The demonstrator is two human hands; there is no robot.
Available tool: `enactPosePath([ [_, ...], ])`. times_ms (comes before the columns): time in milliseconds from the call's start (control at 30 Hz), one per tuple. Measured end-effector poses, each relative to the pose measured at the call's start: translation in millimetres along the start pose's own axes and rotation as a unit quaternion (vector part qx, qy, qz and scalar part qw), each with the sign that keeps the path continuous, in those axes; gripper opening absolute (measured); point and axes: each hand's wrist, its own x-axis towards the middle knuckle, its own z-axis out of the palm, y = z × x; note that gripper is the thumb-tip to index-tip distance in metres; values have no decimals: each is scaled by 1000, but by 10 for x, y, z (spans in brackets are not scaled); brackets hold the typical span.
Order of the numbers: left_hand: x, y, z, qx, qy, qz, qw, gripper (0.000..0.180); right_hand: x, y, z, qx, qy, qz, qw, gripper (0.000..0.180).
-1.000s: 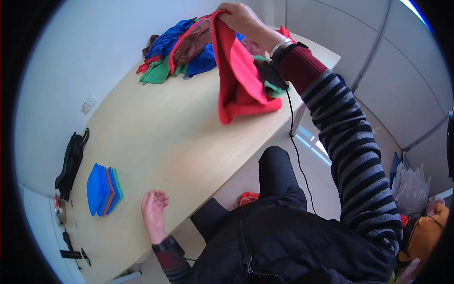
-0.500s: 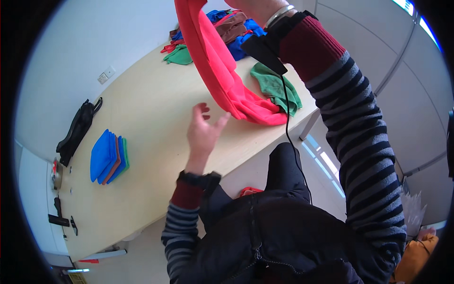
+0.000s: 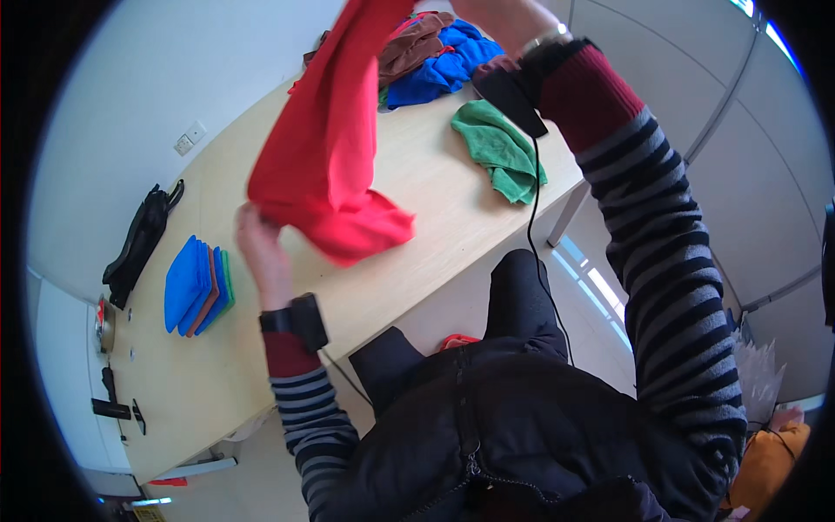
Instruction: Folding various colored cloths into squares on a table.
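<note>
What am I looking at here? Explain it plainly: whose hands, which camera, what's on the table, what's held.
There is no machine arm: these are a person's own bare hands. The view comes from a wide fisheye camera worn on the person's head, looking down, so straight edges bend near the rim.

A red cloth is raised over the table. The left hand is at its lower left edge, though blur hides the grip. The right hand is at the top, cut off by the picture's edge, so its hold cannot be seen.

On the table lie a crumpled green cloth, a loose pile of cloths at the far end, and a neat stack of folded cloths on the left.
</note>
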Motion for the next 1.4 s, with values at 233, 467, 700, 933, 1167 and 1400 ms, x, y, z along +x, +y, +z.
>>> enactPosePath([
  [233, 102, 351, -803, 186, 49, 75, 978, 22, -2129, 1341, -382, -279, -369, 17, 886, 22],
  [467, -622, 109, -350, 567, -147, 16, 810, 23, -2988, 2120, -675, -377, -260, 208, 864, 24],
  [700, -667, -269, -284, 706, -128, 186, 671, 32, -2657, 1806, -780, -414, -120, 144, 891, 23],
  [933, -298, 496, -665, 711, -24, 221, 667, 20, -1954, 608, -814, -270, -137, 155, 940, 16],
  [1167, -206, 1111, -1168, 679, 18, 106, 726, 20, -1590, 147, -717, -212, -125, 192, 950, 17],
  [1400, -203, 1568, -1281, 468, 5, 2, 883, 13, -1556, -171, -622, -220, -154, 199, 942, 21],
])
